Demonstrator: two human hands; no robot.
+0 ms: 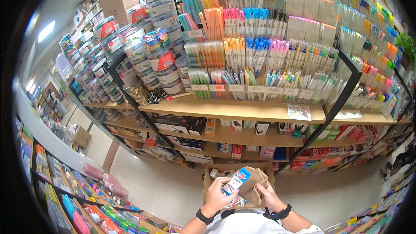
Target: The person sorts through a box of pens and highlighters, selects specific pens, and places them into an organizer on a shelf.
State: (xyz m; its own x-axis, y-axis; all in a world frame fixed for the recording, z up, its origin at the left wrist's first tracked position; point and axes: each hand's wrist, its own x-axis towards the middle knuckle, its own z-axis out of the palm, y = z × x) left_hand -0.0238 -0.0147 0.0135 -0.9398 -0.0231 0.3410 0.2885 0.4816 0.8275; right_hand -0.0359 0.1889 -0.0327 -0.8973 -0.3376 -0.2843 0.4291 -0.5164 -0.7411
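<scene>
My left hand (218, 192) grips a small blue and white stapler box (236, 181), which bears a printed picture of a stapler. In my right hand (268, 195) is a brown cloth (252, 182), pinched at its right edge. The box lies tilted against the cloth's left side, and I cannot tell whether the two touch. Below both hands stands an open cardboard box (207, 188) with several small packages inside. The cloth and my hands hide much of its contents.
A wooden shelf (234, 109) ahead carries clear racks of pens (256, 52) and stacked plastic tubs (162, 61). Lower shelves hold boxed goods (172, 123). Black metal posts (338, 91) slope at the shelf ends. Stationery bins (107, 217) flank me at lower left. A person's legs (395, 164) show far right.
</scene>
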